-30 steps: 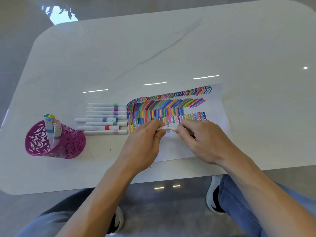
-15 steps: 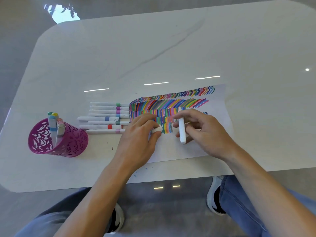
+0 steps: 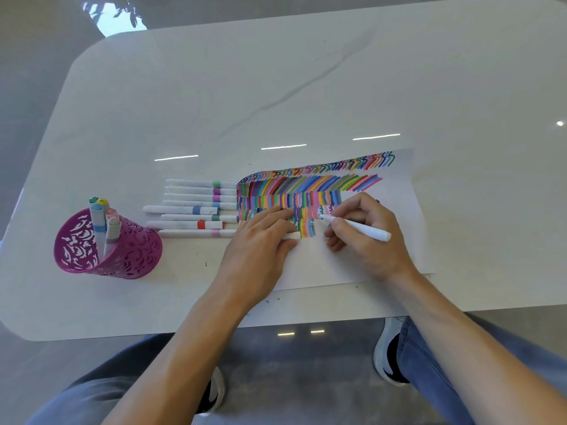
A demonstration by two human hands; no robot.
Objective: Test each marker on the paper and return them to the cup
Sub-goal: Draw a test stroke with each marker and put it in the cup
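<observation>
The right hand (image 3: 368,240) pinches a white marker (image 3: 365,230) between curled fingers and thumb, its tip down on the paper (image 3: 337,271) among the coloured strokes. The left hand (image 3: 260,246) lies on the paper's left part, fingers fairly straight; a white cap (image 3: 292,236) pokes out at the thumb, apparently pinched there. Eight capped markers (image 3: 196,210) lie in a row just left of the paper. Further left stands the magenta cup (image 3: 129,253), holding several markers upright.

Marker cap (image 3: 292,235) mostly concealed beneath left hand (image 3: 257,243), one end showing on the paper (image 3: 322,268). Right hand (image 3: 365,243) covers the marker (image 3: 368,231) grip; tip colour indeterminate. Left of paper, cup (image 3: 132,253) hides lower barrels of stored markers (image 3: 98,223).
</observation>
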